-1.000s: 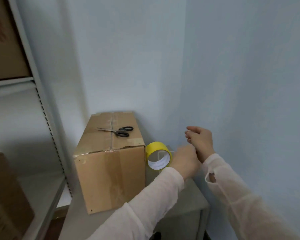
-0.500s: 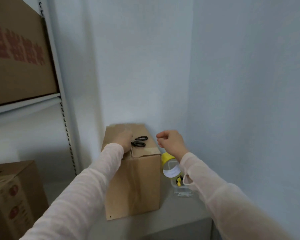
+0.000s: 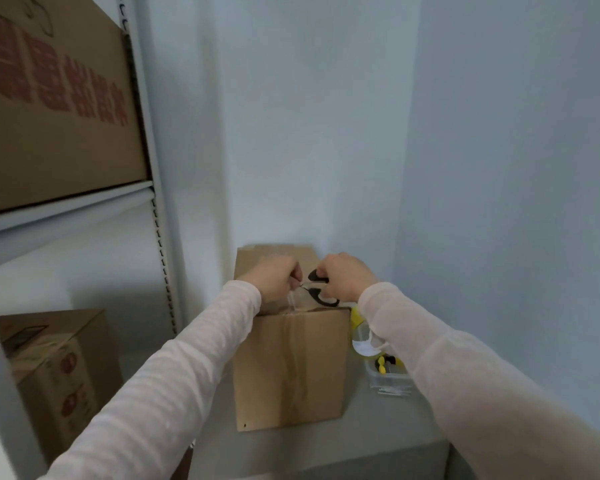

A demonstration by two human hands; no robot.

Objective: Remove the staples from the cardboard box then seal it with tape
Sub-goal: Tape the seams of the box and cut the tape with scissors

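Both hands have closed in on the scissors (image 3: 321,295) since half a second ago, when only our left hand (image 3: 274,277) was on them and our right hand (image 3: 345,277) hovered off to the side holding nothing. We've only got the head view, so here goes: the cardboard box (image 3: 291,368) stands on the grey ledge (image 3: 378,441) in the corner. The scissors sit at its near top edge, long axis running left to right across the taped seam. Black handle loops point right, blades point left. Our right hand is curled round the upper loop and our left looks pinched round the blade end, so both are clamped on the same tool. The loops look spread, so we reckon the blades are a bit open. Next move turns on that layout imo: the handles lie toward the right hand, so that one should take over while the left lets go of the sharp end. Can't make out any staples, too small. The yellow tape roll (image 3: 356,317) is tucked just beside the box on its right, half hidden by our sleeve, with a clear plastic tub (image 3: 390,382) next to it.
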